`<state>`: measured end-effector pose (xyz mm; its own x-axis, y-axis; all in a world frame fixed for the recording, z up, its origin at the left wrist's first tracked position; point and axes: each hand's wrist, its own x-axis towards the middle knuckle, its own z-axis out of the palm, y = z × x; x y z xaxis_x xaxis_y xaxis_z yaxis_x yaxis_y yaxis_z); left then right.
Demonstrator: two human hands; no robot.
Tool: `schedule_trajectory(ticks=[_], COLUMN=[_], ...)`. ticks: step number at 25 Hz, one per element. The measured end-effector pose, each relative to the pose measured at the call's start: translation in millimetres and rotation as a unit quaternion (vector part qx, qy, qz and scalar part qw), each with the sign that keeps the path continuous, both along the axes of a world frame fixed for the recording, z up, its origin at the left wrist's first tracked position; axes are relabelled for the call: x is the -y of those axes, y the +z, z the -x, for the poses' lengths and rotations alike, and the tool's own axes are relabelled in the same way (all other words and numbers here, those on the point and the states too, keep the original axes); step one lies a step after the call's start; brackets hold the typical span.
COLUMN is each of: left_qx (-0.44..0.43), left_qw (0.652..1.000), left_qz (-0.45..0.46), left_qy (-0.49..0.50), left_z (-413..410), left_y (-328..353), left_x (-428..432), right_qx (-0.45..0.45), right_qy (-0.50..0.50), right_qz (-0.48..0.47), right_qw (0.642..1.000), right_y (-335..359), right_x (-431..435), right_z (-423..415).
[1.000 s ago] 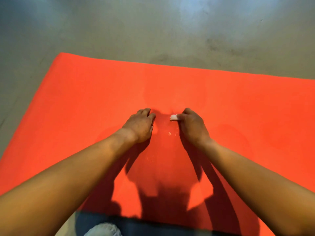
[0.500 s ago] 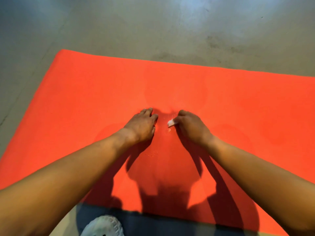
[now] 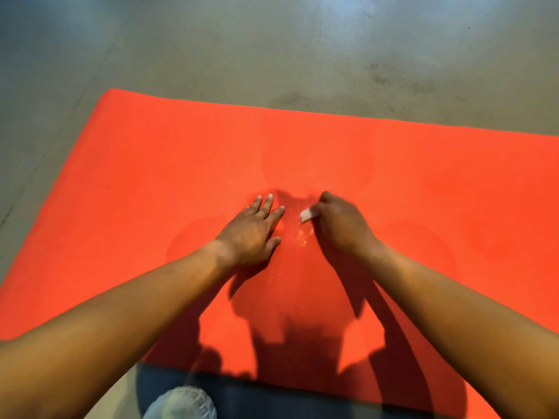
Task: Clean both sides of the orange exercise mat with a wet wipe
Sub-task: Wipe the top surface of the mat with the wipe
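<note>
Orange exercise mat (image 3: 151, 176) on grey floor (image 3: 211, 49); left fingers (image 3: 266, 207) flat, right fingers (image 3: 324, 203) pinching wipe (image 3: 306, 215).

My left hand (image 3: 252, 229), pressed flat, stands just left of my right hand (image 3: 340, 228) gripping the wet wipe (image 3: 306, 215). Ahead of both and to the right, the orange mat (image 3: 151, 176) lies flat and bare.

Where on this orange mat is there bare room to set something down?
Bare: the mat left of the left hand, the strip between both hands and the far edge, and right of the right hand. Crowded: the middle, around the wet wipe.
</note>
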<state>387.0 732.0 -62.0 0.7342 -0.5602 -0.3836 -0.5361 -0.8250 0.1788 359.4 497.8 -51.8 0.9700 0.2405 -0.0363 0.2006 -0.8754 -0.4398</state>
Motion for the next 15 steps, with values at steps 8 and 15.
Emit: schedule_trajectory(ticks=[8,15], left_qx=[0.002,-0.012], left_qw=[1.0,0.998], left_qz=[-0.021,-0.054], left_qy=[0.006,0.015], left_z=[-4.7,-17.0], left_y=[-1.0,7.0], left_x=[5.7,18.1], right_qx=[-0.004,-0.02], right_qy=[-0.023,-0.085], right_qz=[0.009,-0.018], right_qw=[1.0,0.996], right_y=[-1.0,2.8], right_x=[-18.8,-1.3], right_z=[-3.5,-14.2])
